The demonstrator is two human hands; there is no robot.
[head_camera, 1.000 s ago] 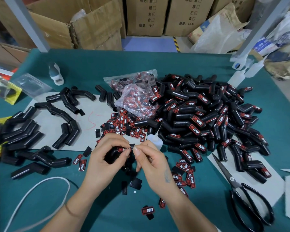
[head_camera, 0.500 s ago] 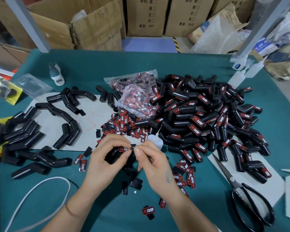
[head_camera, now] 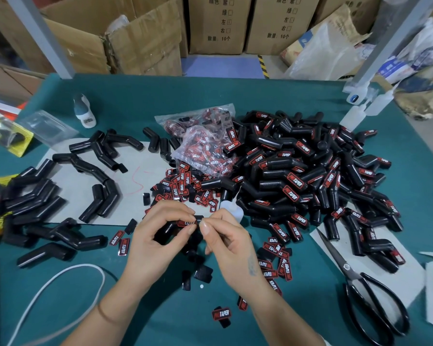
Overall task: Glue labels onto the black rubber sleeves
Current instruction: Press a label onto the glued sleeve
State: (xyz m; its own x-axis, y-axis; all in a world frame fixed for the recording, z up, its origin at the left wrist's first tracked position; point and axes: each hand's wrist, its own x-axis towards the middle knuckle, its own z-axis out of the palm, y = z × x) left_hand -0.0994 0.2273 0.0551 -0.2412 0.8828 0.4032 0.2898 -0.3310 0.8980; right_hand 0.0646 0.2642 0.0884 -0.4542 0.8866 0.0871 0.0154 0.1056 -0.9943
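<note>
Seen from above, two bare hands meet over a green bench (head_camera: 210, 96). The left hand (head_camera: 158, 236) curls its fingers around a black rubber sleeve (head_camera: 169, 232), holding it just above the bench near the front centre. A red and black label (head_camera: 186, 223) sits on the sleeve's upper end, pinched between the left thumb and fingers. The right hand (head_camera: 229, 242) touches the same end, its fingers bent and its thumb tip pressed beside the label. Behind the hands, loose labels (head_camera: 183, 188) are scattered, and a clear bag of labels (head_camera: 205, 143) lies further back. To the right is a large heap of labelled sleeves (head_camera: 310, 176). To the left, bare sleeves (head_camera: 98, 171) lie on and around a grey sheet (head_camera: 135, 171). Scissors (head_camera: 368, 290) rest at the front right. A small white bottle (head_camera: 84, 111) stands at the back left, and a white cord (head_camera: 48, 288) loops at the front left.
</note>
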